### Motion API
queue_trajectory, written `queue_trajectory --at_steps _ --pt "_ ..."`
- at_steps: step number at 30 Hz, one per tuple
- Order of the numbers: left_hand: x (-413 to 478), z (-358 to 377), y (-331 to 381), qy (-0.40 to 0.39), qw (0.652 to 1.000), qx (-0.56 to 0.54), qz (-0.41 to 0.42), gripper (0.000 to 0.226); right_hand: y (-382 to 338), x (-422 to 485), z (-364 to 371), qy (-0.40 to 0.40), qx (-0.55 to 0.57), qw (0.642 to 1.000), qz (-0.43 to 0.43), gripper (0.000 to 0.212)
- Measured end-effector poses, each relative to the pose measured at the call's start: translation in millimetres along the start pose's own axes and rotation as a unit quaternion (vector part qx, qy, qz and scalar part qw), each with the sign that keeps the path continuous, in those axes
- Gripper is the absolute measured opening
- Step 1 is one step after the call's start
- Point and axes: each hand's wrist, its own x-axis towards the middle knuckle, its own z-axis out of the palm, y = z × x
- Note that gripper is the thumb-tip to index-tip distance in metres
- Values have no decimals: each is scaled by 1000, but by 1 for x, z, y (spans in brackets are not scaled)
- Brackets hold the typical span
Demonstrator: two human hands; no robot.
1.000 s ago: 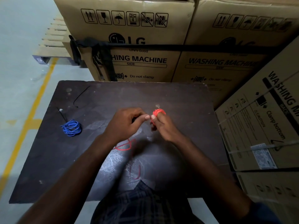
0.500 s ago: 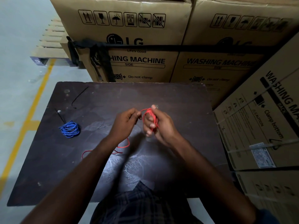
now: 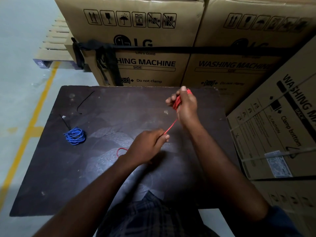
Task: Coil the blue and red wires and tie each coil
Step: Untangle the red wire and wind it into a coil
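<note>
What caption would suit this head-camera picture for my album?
The right hand grips the red wire coil, left hand pinches its strand taut over the dark table; the blue coil lies aside.

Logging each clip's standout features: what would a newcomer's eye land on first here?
The red wire, partly coiled in the right hand near the dark board's far edge, runs taut down to the pinching left hand. A blue coil lies at the board's left, and washing-machine cartons loom behind.
</note>
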Motion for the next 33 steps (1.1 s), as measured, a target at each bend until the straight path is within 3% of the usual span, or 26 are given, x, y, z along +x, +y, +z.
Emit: queue_trajectory --at_steps 3,8,12,15,21,23,26,28,33 --pt "-1 -8 15 39 998 42 1 29 23 -4 -14 -50 -217 973 -60 35" --pt "0 -28 6 105 992 67 5 22 32 -29 -24 -221 -460 859 -50 42" --pt "4 -42 -18 154 982 105 23 27 18 -40 -15 -317 -319 877 169 37" --pt "7 -48 -32 174 979 99 33 28 15 -43 -16 -373 -263 852 256 38" --pt "4 -39 -40 153 986 49 36 34 7 -55 -14 -414 -185 833 316 37" --pt "4 -33 -39 141 989 15 40 35 4 -58 -12 -420 -121 835 334 37" --pt "4 -25 -38 167 984 -60 -17 28 1 -59 -11 -414 17 843 342 37" --pt "2 -21 -39 184 980 -56 -44 32 -2 -59 -11 -400 90 847 337 37" --pt "-4 -12 -33 168 985 -38 -7 30 -4 -56 -8 -365 218 850 311 35"
